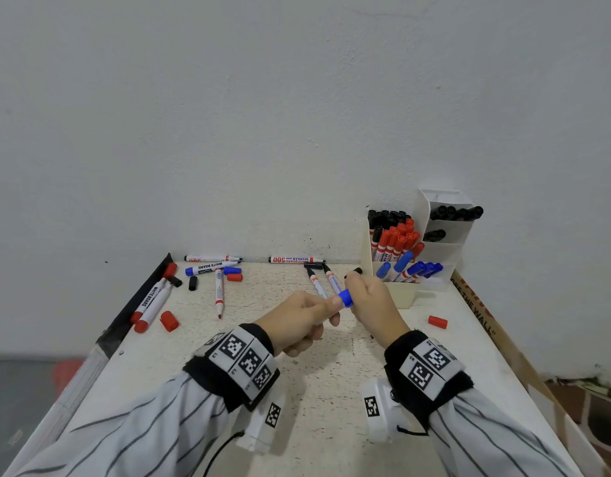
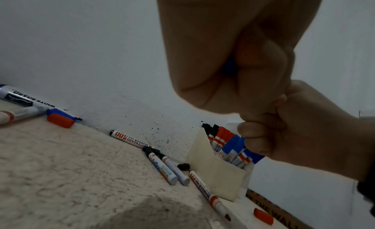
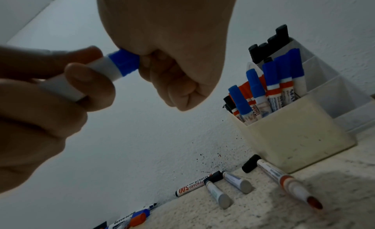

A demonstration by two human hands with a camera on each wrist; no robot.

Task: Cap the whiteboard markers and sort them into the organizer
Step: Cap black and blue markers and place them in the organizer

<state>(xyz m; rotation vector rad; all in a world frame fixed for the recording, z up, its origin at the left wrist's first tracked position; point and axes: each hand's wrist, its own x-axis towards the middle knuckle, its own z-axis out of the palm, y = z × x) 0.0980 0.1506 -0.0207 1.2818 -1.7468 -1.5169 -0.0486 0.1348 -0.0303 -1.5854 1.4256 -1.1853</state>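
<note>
Mid-air above table (image 1: 331,390), both hands meeting at one whiteboard marker (image 3: 101,70). Left hand (image 1: 298,320) wrapped round white barrel, fingers (image 3: 89,78) curled, thumb on top near the neck. Right hand (image 1: 374,306) closed on blue cap (image 1: 346,298), cap pinched betw. thumb & curled fingers, seated on marker's end; only collar of cap showing past fingertips, rest hidden in fist. Organizer (image 1: 398,294) just beyond right hand, at wall: black, red, blue markers standing capped in separate compartments. Loose on table: two uncapped markers (image 1: 323,280) lying side by side behind hands, red cap (image 1: 437,322) to right, more markers & caps far left by table edge.
</note>
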